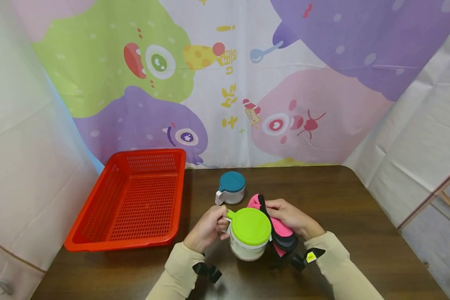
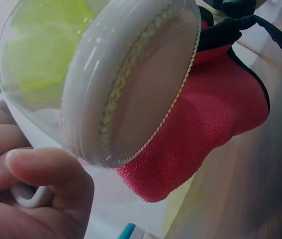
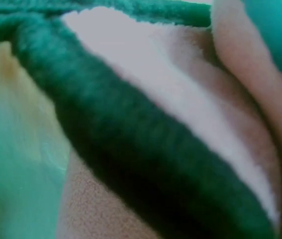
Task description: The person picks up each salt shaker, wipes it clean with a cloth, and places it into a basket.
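Note:
My left hand point(image 1: 209, 228) grips the white handle of a clear jar point(image 1: 246, 251) with a lime-green lid point(image 1: 251, 226). The jar is held tilted, and the left wrist view shows its round ridged base point(image 2: 145, 89) with fingers curled round the handle point(image 2: 34, 195). On the jar's right side, my right hand point(image 1: 290, 216) holds a folded pink cloth point(image 1: 280, 227) with black edging against the jar. That cloth fills most of the right wrist view as a dark band point(image 3: 126, 124) and pale folds. Behind the jar stands a similar mug-like jar point(image 1: 232, 185) with a blue lid.
A red plastic basket point(image 1: 183, 187) with slotted walls stands on the left of the brown wooden table point(image 1: 345, 208). A cartoon-printed curtain point(image 1: 225, 146) hangs along the table's back edge, with pale curtains at both sides.

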The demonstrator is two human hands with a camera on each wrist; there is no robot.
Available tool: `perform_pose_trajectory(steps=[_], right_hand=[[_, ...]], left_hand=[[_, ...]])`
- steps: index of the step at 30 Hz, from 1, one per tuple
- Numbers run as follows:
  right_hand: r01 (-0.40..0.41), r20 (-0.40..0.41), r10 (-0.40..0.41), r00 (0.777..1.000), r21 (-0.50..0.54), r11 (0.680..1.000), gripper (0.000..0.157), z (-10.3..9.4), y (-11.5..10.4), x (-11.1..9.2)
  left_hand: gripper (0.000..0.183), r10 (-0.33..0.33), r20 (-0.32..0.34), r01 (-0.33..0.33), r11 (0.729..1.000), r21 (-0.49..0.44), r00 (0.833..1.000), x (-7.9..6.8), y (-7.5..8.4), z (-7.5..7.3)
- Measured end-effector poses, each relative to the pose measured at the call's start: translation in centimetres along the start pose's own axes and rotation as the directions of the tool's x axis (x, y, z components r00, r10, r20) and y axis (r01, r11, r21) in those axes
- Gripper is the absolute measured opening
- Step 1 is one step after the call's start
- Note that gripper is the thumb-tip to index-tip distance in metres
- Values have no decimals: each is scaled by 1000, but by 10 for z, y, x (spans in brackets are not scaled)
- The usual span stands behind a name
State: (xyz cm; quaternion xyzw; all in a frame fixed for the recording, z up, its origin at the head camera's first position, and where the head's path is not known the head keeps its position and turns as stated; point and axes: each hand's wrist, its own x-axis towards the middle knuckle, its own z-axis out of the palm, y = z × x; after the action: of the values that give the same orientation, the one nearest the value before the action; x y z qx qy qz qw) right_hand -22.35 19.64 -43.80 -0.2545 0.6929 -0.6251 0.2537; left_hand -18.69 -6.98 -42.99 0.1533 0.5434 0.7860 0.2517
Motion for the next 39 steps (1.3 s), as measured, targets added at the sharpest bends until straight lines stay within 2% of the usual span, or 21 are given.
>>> perform_pose_trajectory(steps=[9, 20, 32, 39], right_hand=[[20, -55, -18, 998, 40, 999, 24, 0, 4, -3], [43, -152, -34, 988, 50, 998, 24, -1, 6, -3], [8, -234, 10, 972, 79, 997, 23, -3, -2, -5], [38, -267, -20, 963, 61, 997, 22, -7, -8, -8]], left_hand=[[34, 0, -88, -4, 999, -45, 996, 3, -1, -1], [35, -15, -229, 1, 998, -62, 973, 8, -2, -3], [36, 33, -286, -53, 997, -62, 958, 14, 2, -5], [32, 54, -316, -76, 995, -57, 947, 17, 6, -6]])
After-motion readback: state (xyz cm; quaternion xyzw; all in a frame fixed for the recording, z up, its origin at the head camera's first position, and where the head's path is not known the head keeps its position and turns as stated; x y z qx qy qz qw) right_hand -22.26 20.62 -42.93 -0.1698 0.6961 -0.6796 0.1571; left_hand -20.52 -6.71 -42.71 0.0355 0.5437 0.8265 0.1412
